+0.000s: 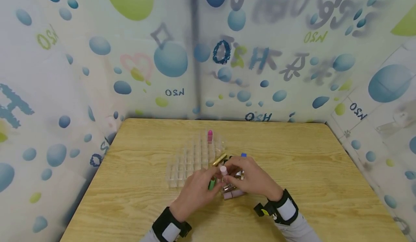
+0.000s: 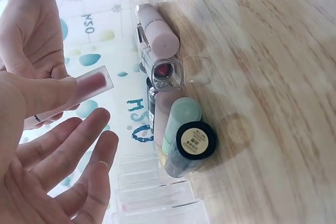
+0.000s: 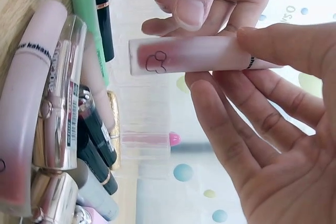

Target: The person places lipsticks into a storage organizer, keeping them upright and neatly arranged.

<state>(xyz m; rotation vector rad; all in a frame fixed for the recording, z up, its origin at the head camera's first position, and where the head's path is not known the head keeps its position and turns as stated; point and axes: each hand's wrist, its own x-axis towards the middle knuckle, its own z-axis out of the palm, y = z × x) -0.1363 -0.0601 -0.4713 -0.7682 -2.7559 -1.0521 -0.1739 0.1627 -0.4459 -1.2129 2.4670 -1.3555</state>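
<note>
My right hand [image 1: 256,177] pinches a frosted pink lip gloss tube [image 3: 184,54] near its cap end, thumb on one side and fingers on the other. Its clear, reddish end points away from the palm in the right wrist view. My left hand [image 1: 198,186] is close beside the tube, fingers spread and loosely bent, with the thumb [image 3: 191,11] right at the tube's edge. Around both hands lie several lip products, including a pink tube [image 3: 23,93], a green tube [image 3: 89,24] and a gold tube [image 1: 220,159].
A clear stepped organizer [image 1: 185,162] with many slots stands to the left of the pile. One bright pink lipstick [image 1: 210,136] is upright at its far end. The wooden table [image 1: 325,184] reaches back to a patterned fabric wall [image 1: 279,72].
</note>
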